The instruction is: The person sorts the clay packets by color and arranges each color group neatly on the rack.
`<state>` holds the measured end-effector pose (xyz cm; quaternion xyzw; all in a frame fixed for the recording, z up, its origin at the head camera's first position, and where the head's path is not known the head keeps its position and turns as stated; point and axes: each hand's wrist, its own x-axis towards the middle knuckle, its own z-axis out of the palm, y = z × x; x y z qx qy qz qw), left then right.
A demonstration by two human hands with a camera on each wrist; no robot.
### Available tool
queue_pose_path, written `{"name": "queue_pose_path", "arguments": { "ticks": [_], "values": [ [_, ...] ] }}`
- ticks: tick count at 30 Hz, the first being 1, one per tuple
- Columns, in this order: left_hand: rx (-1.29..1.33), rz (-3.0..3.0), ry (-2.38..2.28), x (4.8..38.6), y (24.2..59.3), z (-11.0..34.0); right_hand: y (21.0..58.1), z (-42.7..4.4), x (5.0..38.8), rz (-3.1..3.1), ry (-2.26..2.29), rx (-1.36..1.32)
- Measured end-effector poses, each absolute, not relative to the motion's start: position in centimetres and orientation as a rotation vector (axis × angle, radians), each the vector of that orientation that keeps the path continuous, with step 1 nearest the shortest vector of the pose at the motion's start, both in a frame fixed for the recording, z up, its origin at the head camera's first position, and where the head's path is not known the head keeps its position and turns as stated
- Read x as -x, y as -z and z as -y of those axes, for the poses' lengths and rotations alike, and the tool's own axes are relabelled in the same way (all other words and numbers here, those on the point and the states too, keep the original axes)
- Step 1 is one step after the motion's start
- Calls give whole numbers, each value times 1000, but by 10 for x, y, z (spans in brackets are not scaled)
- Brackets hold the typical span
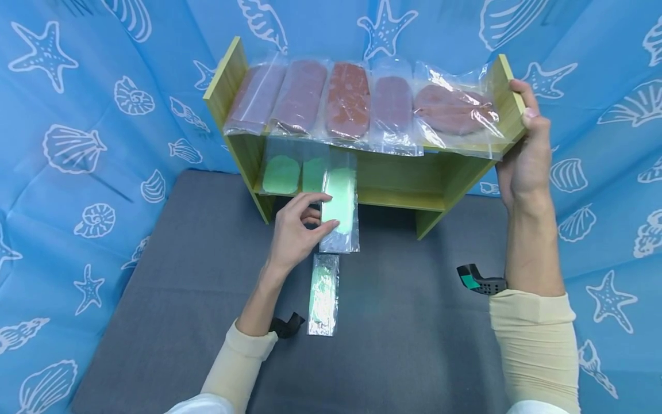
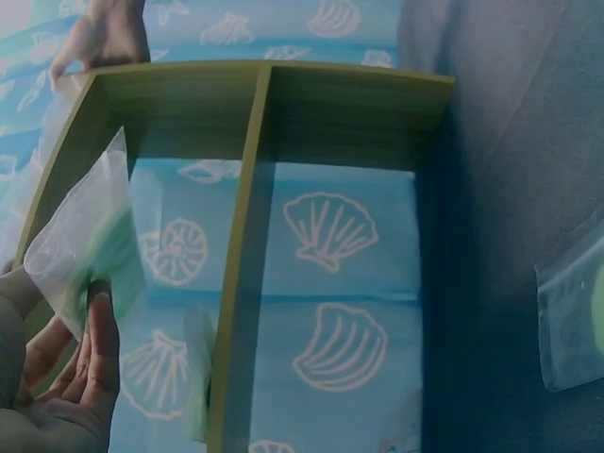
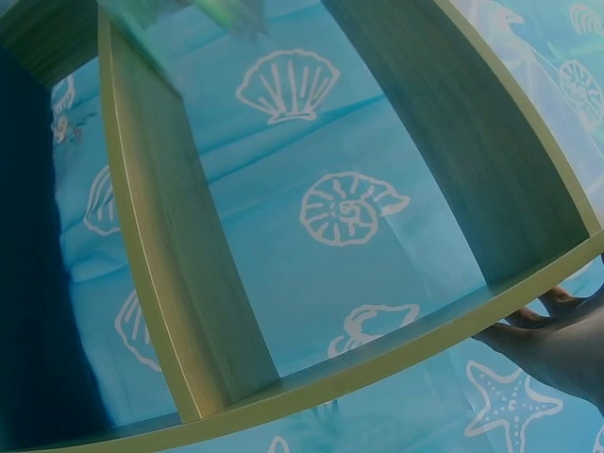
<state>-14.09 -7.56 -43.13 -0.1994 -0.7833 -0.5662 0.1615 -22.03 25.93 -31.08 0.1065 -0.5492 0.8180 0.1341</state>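
My left hand [image 1: 295,233] pinches a clear plastic bag with a flat pale-green slab [image 1: 341,201] between thumb and fingers, in front of the lower board of a yellow-green wooden shelf [image 1: 400,198]. In the left wrist view this bag [image 2: 111,250] stands tilted above the fingertips. Two similar green-slab bags, a left one [image 1: 281,174] and a right one [image 1: 312,175], stand side by side on that board; the held bag partly covers the right one. At the upper right, my right hand [image 1: 530,149] grips the shelf's right side panel; the right wrist view shows its fingers [image 3: 538,321] against the outside.
Several clear bags with reddish-brown slabs, one of them in the middle [image 1: 348,100], lie along the shelf's top. Another green-slab bag [image 1: 323,293] lies on the grey table [image 1: 393,345] below the left hand. A blue seashell-print curtain [image 1: 129,52] hangs behind.
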Motion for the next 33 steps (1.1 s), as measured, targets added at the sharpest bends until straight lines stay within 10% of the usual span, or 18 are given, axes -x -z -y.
{"name": "queue_pose_path", "arguments": {
  "ticks": [33],
  "values": [
    [564, 2646, 1418, 206, 425, 65, 313, -259, 222, 1596, -2352, -310]
  ]
}}
